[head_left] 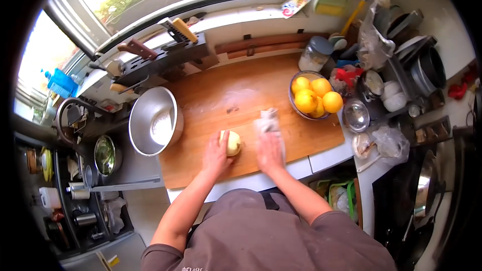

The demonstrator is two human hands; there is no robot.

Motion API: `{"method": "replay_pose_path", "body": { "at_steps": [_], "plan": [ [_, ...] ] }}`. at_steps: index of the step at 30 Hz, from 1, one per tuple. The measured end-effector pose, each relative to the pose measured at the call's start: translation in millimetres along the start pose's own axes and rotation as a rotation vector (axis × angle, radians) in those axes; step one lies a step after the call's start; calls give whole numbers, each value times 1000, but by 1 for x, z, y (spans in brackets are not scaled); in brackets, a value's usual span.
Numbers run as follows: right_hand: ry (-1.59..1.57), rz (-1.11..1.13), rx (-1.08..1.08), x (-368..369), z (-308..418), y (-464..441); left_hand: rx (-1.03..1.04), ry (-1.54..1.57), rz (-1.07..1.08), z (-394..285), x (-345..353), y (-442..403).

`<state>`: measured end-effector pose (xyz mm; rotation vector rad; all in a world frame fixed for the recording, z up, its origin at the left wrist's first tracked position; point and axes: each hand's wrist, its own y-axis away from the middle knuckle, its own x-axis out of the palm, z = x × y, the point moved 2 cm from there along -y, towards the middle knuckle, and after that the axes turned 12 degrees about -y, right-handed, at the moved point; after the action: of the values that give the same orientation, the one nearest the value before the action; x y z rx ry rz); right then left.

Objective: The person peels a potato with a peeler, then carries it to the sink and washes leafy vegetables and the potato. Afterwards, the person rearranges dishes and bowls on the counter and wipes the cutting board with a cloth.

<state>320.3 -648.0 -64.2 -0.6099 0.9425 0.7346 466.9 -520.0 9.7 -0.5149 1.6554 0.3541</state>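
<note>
My left hand (217,155) is curled around the side of a pale yellow, round fruit or vegetable (233,143), whose exact kind I cannot make out. It rests on the wooden board (211,103) near the front edge. To the right of it, my right hand (270,153) grips a light grey cloth (270,119) against the board; the hand and cloth are slightly blurred, and the fingertips are partly hidden. Faint damp marks show on the board beyond my hands.
A large metal pot (150,129) stands at the board's left, beside the sink. A bowl (295,101) of several oranges (306,101) sits at the right, with a lidded jar (315,55) behind it. A knife rack (165,60) lines the window side. Dishes and bags crowd the right.
</note>
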Motion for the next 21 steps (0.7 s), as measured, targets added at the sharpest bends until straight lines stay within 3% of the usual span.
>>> {"method": "replay_pose_path", "body": {
  "at_steps": [2, 4, 6, 8, 12, 14, 16, 19, 20, 21],
  "plan": [
    [6, 74, -57, -19, 4, 8, -16, 3, 50, 1, 5, -5],
    [-214, 301, -409, -36, -10, 14, -23, 4, 96, 0, 4, -15],
    [-152, 314, -473, -52, -49, 8, -55, 16, 144, 0, -5, -19],
    [66, 250, -307, -71, -92, -1, -23, 1, 137, -2, -8, -23],
    [158, 27, -83, -111, -147, 1, -60, 11, 126, -4, -1, -21],
    [59, 118, -118, -133, -142, -6, -68, 21, 139, -5, -3, -22],
    [-185, 500, 434, -207, -96, -57, -85, 25, 152, -4, -3, -23],
    [-493, -429, 152, -242, -146, -126, -104, 24, 166, -5, -2, -21],
    [-705, -467, 328, -261, -157, -152, -105, 20, 169, -5, -2, -22],
    [-743, -512, 373, -271, -173, -177, -107, 18, 172, -6, -2, -24]
  ]
}}
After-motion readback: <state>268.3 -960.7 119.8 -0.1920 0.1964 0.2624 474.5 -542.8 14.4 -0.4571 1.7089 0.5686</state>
